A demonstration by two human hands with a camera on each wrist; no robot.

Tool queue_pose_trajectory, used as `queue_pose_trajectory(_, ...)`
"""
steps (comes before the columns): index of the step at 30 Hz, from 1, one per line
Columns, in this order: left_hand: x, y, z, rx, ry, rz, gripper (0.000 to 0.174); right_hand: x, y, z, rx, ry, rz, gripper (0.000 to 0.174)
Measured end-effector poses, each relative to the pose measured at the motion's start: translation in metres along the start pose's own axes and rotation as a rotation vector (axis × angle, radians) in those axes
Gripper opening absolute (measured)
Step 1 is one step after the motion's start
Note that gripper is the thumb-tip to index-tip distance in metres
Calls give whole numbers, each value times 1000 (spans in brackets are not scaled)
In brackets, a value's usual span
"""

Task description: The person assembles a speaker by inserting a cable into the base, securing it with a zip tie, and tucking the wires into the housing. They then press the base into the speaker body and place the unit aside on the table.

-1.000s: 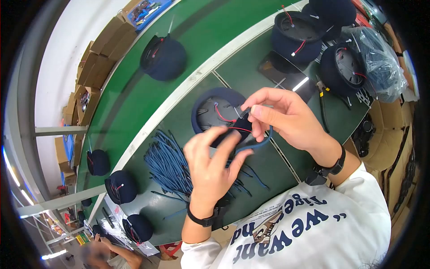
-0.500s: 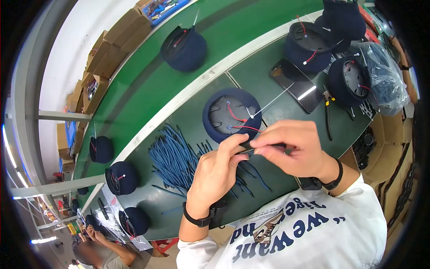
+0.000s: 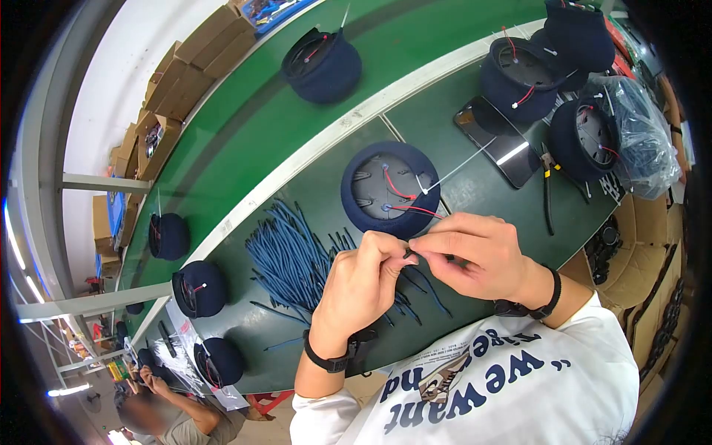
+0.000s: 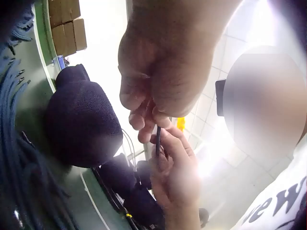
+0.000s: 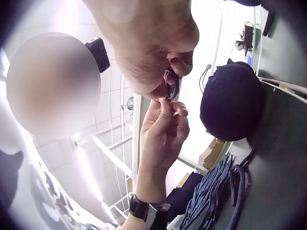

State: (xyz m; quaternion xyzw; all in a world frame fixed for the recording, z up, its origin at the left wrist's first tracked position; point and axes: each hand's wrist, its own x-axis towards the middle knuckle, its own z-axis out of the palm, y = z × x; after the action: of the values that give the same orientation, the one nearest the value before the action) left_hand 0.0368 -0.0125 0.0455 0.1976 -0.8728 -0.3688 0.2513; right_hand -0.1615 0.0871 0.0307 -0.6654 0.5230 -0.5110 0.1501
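Note:
My left hand (image 3: 360, 282) and right hand (image 3: 475, 256) meet fingertip to fingertip, low in front of a round navy fabric-covered shell (image 3: 354, 204). Both pinch a short dark blue cord (image 5: 173, 87), mostly hidden by the fingers; in the left wrist view a dark length of the cord (image 4: 159, 136) runs between the hands. The shell lies with its grey hollow side up, red wires (image 3: 397, 187) and a white cable tie (image 3: 460, 169) on it. A bundle of blue cords (image 3: 289, 256) with dark tips lies left of the shell, beside my left hand.
A phone (image 3: 498, 141) and cutting pliers (image 3: 548, 189) lie to the right. More navy shells (image 3: 519, 78) stand at the back right by a plastic bag (image 3: 645, 141), others (image 3: 322, 67) on the green belt (image 3: 222, 152) beyond a white rail. Another person (image 3: 174, 411) sits lower left.
My left hand has come in from open, moving fingers to pinch the cord. The right hand has moved down from over the shell with the cord, whose loop no longer shows in the head view.

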Motion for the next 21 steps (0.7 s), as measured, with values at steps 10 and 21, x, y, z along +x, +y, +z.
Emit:
queue_pose_trajectory(10,-9,-10,10,-367,0,-190,17,-2,5,3,10,55,-80,31)
queue_pose_trajectory(21,20,-55,4,135,185,-111,119,24,12,-16,164,87,184,18)
